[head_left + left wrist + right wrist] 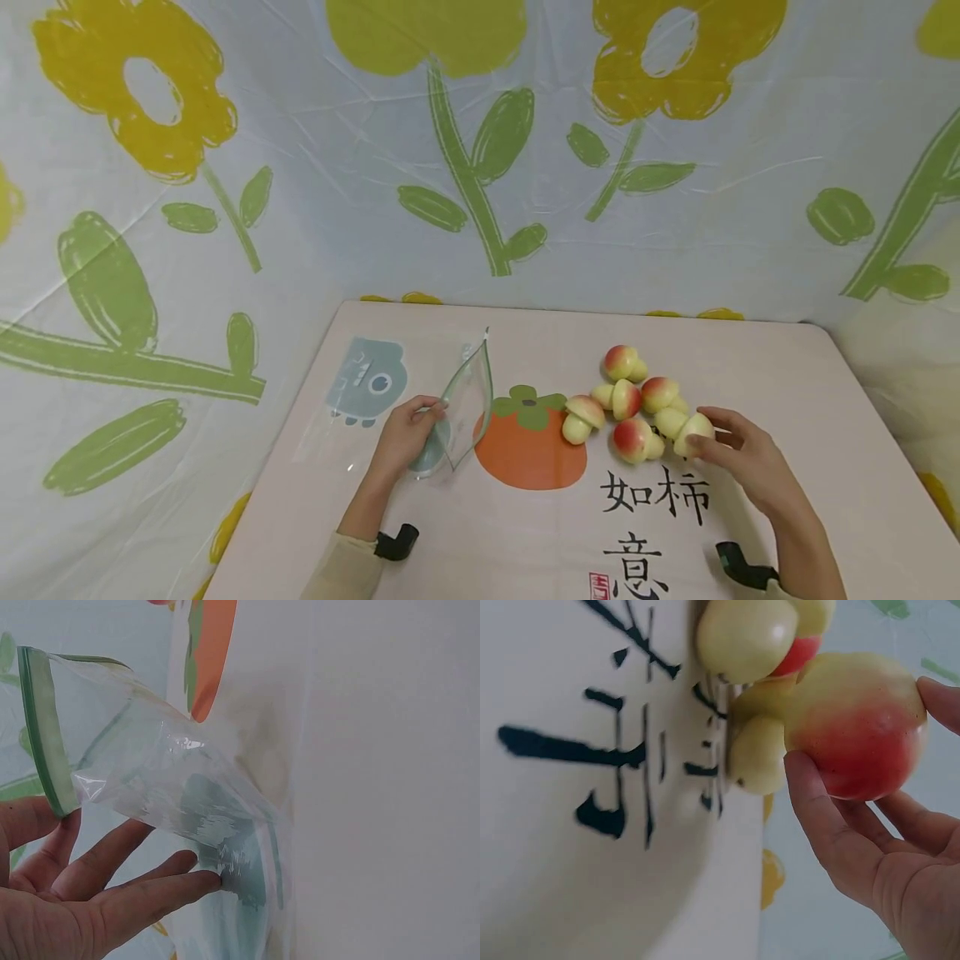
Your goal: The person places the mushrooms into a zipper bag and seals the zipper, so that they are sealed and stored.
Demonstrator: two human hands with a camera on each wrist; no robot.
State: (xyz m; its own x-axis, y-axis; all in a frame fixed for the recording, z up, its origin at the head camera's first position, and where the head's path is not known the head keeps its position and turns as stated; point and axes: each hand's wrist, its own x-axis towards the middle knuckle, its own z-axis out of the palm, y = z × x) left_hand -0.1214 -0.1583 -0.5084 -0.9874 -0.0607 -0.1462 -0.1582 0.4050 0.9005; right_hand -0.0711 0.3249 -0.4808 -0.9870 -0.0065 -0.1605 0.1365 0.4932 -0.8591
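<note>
My left hand (pixel 406 435) pinches the rim of a clear zip bag (pixel 471 398), whose green-edged mouth gapes toward the right. In the left wrist view, the bag (pixel 150 761) hangs slack, and its green seal strip (pixel 39 712) meets the thumb and a finger. The other fingers spread out along its side. On the right, my right hand (pixel 752 457) grips the cap of a toy mushroom (pixel 694 433), yellow with a red blush, as the cap (pixel 866 735) in the right wrist view shows. Several like it lie close by, among them one mushroom (pixel 633 440) just to its left.
More toy mushrooms (pixel 624 363) cluster at the table's right centre. The nearest one to the bag is another mushroom (pixel 582 418) on the printed orange persimmon (pixel 528 458). Clear plastic (pixel 318 429) lies flat over a blue printed figure (pixel 371 379) at left. Flowered cloth (pixel 300 150) surrounds the table.
</note>
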